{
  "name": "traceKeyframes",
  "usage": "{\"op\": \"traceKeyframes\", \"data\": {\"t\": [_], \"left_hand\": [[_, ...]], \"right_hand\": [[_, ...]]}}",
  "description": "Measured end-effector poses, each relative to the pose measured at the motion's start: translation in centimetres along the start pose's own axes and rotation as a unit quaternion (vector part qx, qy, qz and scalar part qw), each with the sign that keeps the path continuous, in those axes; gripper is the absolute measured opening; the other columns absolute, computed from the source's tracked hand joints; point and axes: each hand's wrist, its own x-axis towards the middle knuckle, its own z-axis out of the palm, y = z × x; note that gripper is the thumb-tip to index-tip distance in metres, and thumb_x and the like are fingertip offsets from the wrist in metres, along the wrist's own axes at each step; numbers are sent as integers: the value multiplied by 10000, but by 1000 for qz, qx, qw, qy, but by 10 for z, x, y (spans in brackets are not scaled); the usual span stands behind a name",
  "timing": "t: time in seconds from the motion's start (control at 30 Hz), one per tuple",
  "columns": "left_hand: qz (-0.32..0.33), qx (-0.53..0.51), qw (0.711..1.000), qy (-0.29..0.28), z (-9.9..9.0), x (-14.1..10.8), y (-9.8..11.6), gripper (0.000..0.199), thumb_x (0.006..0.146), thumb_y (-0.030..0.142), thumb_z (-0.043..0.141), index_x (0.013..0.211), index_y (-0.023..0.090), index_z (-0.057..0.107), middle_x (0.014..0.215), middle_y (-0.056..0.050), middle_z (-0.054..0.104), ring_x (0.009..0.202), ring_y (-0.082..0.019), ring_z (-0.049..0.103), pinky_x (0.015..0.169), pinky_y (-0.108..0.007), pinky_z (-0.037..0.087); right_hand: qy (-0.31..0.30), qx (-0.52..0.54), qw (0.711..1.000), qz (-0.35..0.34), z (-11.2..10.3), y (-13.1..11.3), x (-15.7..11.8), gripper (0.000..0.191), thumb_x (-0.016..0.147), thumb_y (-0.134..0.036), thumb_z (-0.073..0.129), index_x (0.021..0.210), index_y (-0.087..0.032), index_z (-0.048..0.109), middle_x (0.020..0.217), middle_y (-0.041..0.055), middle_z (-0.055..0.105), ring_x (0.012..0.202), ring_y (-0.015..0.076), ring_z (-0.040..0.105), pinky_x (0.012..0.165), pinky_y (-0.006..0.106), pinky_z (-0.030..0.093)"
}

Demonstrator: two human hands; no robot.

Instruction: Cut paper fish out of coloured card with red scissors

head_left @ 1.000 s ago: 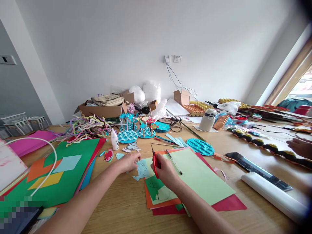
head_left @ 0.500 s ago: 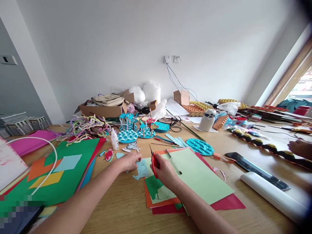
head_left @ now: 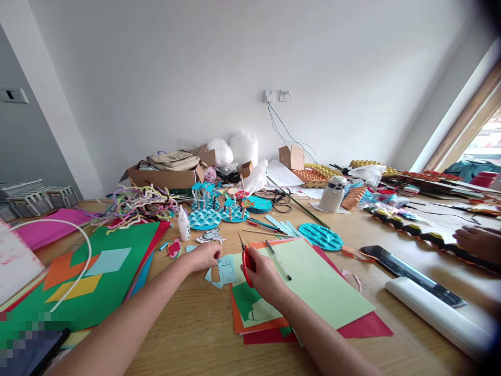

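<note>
My right hand is closed around the red handles of the scissors, whose dark blades point away from me. It rests over a pale green sheet that lies on orange and red paper. To its left, my left hand has its fingers pressed together; what they hold, if anything, is hidden. Beside those fingers lies light blue paper with a fish drawn on it, and light blue scraps are just below. A green piece with drawn outlines lies below the scissors. A pen lies on the pale green sheet.
Behind my hands stand a glue bottle and blue wavy discs with paper fish. Coloured sheets lie at left. A black device and a long white object lie at right, near another person's hand.
My left hand has moved slightly left and away from me, uncovering more of the light blue paper and scraps. The other person's hand reaches farther in. My right hand has barely moved.
</note>
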Motion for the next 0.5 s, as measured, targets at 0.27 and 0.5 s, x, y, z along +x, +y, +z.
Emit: {"op": "traceKeyframes", "data": {"t": [0.27,0.5], "left_hand": [[3,-25,1000,-19,-6,-8,-2,299,857,300,530,1120,158,539,1078,-73,597,883,-190,604,746,-388,517],[-2,11,999,-37,-7,-3,2,275,854,297,534,1092,161,561,1115,-77,589,941,-204,589,796,-414,498]], "right_hand": [[-13,-10,1000,-6,0,0,-2,143,693,-145,474,681,-209,347,575,-32,443,509,111,327,478,210,224],[-15,-19,1000,-15,0,-1,-2,130,687,-126,465,682,-205,362,580,-33,437,514,112,329,487,213,219]]}}
